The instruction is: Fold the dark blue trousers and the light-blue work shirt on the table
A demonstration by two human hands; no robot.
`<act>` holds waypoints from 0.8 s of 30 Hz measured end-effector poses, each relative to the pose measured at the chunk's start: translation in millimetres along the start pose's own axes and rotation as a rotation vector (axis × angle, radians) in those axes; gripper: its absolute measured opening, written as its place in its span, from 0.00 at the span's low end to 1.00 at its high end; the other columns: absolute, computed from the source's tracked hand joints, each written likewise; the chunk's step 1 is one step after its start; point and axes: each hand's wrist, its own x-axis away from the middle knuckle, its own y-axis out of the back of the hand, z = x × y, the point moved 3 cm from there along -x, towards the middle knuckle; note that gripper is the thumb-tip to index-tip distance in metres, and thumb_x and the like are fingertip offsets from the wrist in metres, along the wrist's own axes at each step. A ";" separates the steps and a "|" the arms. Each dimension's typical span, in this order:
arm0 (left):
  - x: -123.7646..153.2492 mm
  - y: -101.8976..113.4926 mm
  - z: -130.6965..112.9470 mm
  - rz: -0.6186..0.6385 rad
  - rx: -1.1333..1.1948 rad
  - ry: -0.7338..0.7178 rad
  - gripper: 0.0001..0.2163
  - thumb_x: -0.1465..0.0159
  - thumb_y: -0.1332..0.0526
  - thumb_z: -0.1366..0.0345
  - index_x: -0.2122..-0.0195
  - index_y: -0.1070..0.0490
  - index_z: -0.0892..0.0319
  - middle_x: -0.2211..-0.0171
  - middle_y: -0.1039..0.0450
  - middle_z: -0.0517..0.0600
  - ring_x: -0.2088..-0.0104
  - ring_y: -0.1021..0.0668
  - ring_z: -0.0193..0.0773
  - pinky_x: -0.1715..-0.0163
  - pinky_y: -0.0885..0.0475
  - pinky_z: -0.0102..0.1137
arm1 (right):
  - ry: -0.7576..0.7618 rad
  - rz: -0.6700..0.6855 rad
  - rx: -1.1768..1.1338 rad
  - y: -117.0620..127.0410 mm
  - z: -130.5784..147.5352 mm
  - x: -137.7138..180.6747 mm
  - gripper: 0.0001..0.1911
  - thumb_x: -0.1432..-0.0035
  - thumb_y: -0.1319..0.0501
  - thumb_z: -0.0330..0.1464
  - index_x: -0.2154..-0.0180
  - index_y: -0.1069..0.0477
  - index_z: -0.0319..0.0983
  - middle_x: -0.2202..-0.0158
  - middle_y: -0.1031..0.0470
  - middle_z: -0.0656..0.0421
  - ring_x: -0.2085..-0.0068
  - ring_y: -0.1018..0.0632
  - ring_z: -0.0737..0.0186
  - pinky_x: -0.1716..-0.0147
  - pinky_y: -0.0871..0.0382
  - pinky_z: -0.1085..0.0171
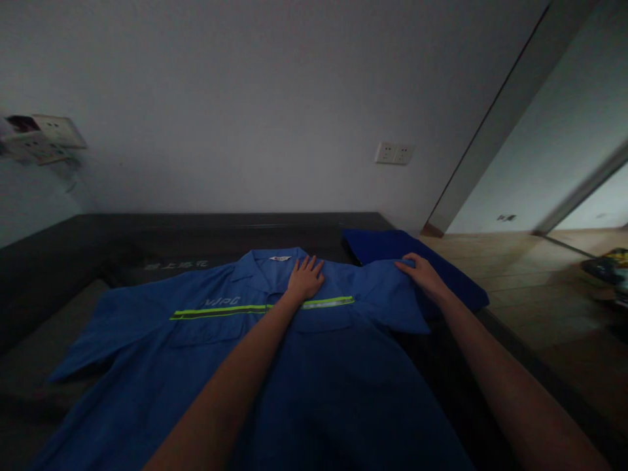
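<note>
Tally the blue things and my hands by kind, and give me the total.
Blue shirt: 1
Flat dark-blue item: 1
Hands, namely left hand and right hand: 2
Total: 4

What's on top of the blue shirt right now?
The left hand lies spread on the blue shirt near its collar; the right hand pinches a sleeve. Cloth behind the left hand and forearm is covered and can't be seen.
</note>
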 end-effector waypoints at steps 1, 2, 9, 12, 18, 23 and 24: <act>-0.1 -0.1 0.0 0.004 0.001 0.001 0.25 0.32 0.57 0.55 0.35 0.46 0.55 0.33 0.49 0.53 0.34 0.46 0.48 0.36 0.53 0.48 | 0.009 -0.067 0.036 5.7 -0.8 1.1 0.15 0.49 0.39 0.44 0.67 0.31 0.39 0.68 0.26 0.57 0.65 0.26 0.58 0.65 0.34 0.63; -0.2 -0.1 -0.1 0.008 0.002 0.001 0.25 0.32 0.57 0.55 0.35 0.46 0.55 0.33 0.49 0.53 0.34 0.46 0.48 0.36 0.53 0.48 | 0.013 -0.118 0.092 9.5 -1.4 2.5 0.13 0.50 0.39 0.42 0.67 0.31 0.40 0.67 0.26 0.57 0.64 0.26 0.57 0.64 0.35 0.62; -0.4 0.2 -0.1 0.025 0.006 0.005 0.25 0.32 0.58 0.55 0.34 0.46 0.54 0.33 0.50 0.53 0.34 0.47 0.48 0.36 0.53 0.49 | -0.093 -0.072 0.508 9.4 0.9 29.9 0.16 0.42 0.43 0.39 0.53 0.34 0.41 0.63 0.25 0.53 0.63 0.25 0.53 0.65 0.35 0.59; -0.4 0.2 0.1 0.005 0.005 0.001 0.25 0.32 0.58 0.55 0.35 0.46 0.55 0.33 0.50 0.53 0.34 0.46 0.48 0.37 0.53 0.49 | -0.019 -0.168 0.523 25.6 11.3 59.5 0.19 0.39 0.47 0.42 0.51 0.35 0.39 0.61 0.26 0.50 0.62 0.25 0.51 0.64 0.33 0.58; -0.7 0.3 -0.5 0.008 0.011 0.007 0.25 0.32 0.56 0.56 0.35 0.45 0.54 0.33 0.49 0.52 0.34 0.46 0.47 0.36 0.54 0.48 | 0.344 0.151 0.335 31.1 26.9 147.2 0.18 0.42 0.44 0.36 0.49 0.33 0.42 0.51 0.27 0.51 0.50 0.27 0.52 0.51 0.32 0.53; -0.1 0.7 -0.7 0.013 -0.002 -0.002 0.25 0.32 0.56 0.56 0.35 0.46 0.55 0.33 0.50 0.53 0.34 0.46 0.48 0.37 0.54 0.49 | 0.525 0.176 0.518 6.4 28.3 166.7 0.31 0.45 0.50 0.22 0.40 0.38 0.46 0.39 0.36 0.55 0.38 0.35 0.53 0.41 0.44 0.42; -0.1 0.7 -0.5 0.010 -0.005 -0.002 0.25 0.32 0.57 0.56 0.35 0.45 0.55 0.33 0.50 0.53 0.34 0.46 0.48 0.37 0.54 0.49 | 0.546 0.169 0.544 3.1 27.9 164.6 0.31 0.45 0.51 0.21 0.41 0.37 0.45 0.39 0.34 0.56 0.39 0.34 0.54 0.40 0.44 0.42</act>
